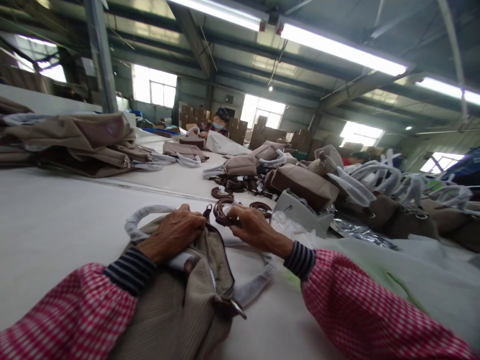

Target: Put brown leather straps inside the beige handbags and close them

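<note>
A beige handbag (180, 305) with an open zipper lies on the white table (56, 220) in front of me, its handles wrapped in white foam. My left hand (170, 235) is closed on the bag's top edge by the zipper. My right hand (251, 227) pinches a coiled brown strap (222, 210) just beyond the bag's opening. Both arms wear red checked sleeve covers over striped cuffs.
More beige bags (303, 185) with wrapped handles crowd the right side, with loose brown straps (232, 184) and a pale box (300, 212) among them. A stack of bags (75, 142) sits at the far left. Another person (219, 125) works at the table's far end, near cardboard boxes.
</note>
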Motion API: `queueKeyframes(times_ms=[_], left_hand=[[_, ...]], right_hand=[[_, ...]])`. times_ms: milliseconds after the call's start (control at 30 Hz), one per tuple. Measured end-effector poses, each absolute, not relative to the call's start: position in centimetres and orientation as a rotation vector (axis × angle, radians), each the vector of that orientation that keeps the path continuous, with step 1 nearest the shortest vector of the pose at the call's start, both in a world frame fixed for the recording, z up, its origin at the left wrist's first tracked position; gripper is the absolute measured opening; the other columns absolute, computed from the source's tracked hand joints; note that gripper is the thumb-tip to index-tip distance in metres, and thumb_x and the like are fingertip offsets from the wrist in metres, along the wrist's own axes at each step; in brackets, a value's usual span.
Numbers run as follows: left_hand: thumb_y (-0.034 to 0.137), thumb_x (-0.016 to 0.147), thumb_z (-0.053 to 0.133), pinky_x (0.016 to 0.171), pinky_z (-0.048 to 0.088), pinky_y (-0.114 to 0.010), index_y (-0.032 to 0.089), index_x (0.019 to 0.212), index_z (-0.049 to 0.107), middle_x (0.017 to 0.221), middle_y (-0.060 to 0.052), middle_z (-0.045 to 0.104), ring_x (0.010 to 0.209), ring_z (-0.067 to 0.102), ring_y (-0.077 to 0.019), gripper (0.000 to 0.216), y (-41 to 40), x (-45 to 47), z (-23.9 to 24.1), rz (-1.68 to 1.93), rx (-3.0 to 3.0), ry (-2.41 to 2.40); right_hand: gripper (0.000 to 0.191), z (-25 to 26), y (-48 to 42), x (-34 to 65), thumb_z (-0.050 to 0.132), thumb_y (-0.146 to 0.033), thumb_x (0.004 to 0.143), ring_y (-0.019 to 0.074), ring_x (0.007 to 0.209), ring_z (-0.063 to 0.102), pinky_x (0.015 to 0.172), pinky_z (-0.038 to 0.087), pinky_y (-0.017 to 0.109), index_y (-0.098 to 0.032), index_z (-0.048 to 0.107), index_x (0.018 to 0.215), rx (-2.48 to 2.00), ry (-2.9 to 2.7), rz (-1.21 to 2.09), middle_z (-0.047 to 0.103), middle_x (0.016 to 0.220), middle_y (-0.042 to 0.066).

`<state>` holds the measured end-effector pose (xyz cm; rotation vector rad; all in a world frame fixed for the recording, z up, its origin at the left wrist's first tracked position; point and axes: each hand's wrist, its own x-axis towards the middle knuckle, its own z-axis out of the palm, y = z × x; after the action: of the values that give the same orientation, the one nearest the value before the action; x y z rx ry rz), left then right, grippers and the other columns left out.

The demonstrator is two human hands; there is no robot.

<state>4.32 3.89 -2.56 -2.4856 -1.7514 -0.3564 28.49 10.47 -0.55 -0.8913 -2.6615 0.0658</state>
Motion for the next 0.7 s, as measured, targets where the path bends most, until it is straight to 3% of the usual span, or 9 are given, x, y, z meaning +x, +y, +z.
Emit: queueKeyframes(times_ms=[167, 433, 700], left_hand=[[0.014, 0.095, 0.056, 0.082, 0.045, -0.036, 0.021, 0.085, 0.072, 0.093, -0.006, 0.075, 0.096, 0.060, -0.0262, 0.020, 4.0, 4.1, -2.6, -0.397, -2.511, -1.755], [0.018, 0.098, 0.055, 0.088, 0.045, -0.036, 0.023, 0.092, 0.075, 0.100, -0.005, 0.075, 0.102, 0.060, -0.0254, 0.021, 3.6, 4.2, -2.1, -0.329, -2.523, -1.753], [0.023, 0.100, 0.051, 0.087, 0.047, -0.039, 0.020, 0.089, 0.073, 0.098, -0.008, 0.072, 0.100, 0.058, -0.0277, 0.024, 4.3, 3.0, -3.6, -0.416, -2.577, -1.696]], right_hand=[[0.016, -2.9, 3.5, 32.1, 0.056, -0.009, 0.095, 0.0162, 0.080, 0.059, 0.068, 0.039, 0.027, -0.018, 0.062, 0.106, -0.728, -2.903, 0.111, 0.068, 0.108, 0.007], [0.014, -1.0, 4.0, 32.2, 0.065, -0.013, 0.095, 0.0169, 0.088, 0.059, 0.076, 0.041, 0.028, -0.021, 0.062, 0.107, -0.647, -2.966, 0.360, 0.065, 0.107, 0.003], [0.008, -2.2, 2.9, 30.8, 0.068, -0.024, 0.096, 0.0160, 0.078, 0.059, 0.066, 0.037, 0.029, -0.018, 0.068, 0.102, -0.834, -2.879, 0.172, 0.069, 0.103, 0.005]])
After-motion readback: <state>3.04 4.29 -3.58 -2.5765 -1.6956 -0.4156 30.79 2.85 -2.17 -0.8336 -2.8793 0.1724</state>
